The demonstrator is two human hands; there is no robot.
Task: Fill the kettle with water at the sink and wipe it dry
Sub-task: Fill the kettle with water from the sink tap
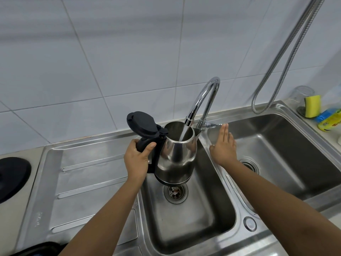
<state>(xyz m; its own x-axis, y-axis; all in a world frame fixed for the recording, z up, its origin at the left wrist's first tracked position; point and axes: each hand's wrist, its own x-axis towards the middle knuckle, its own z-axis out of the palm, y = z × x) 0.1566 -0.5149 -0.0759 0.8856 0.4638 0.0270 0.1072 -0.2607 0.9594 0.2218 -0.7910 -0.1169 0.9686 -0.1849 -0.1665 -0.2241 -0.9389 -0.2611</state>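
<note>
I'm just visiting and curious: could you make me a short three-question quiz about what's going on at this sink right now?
1. True or false: the kettle has its lid flipped open.
2. Which hand grips the kettle's handle? A) left hand B) right hand C) both
3. Fill in: water from the faucet runs into the kettle, which is held above the ____ basin of the double sink.

Key
1. True.
2. A; the right hand is flat and open, fingertips near the tap lever.
3. Left, over its drain.
</note>
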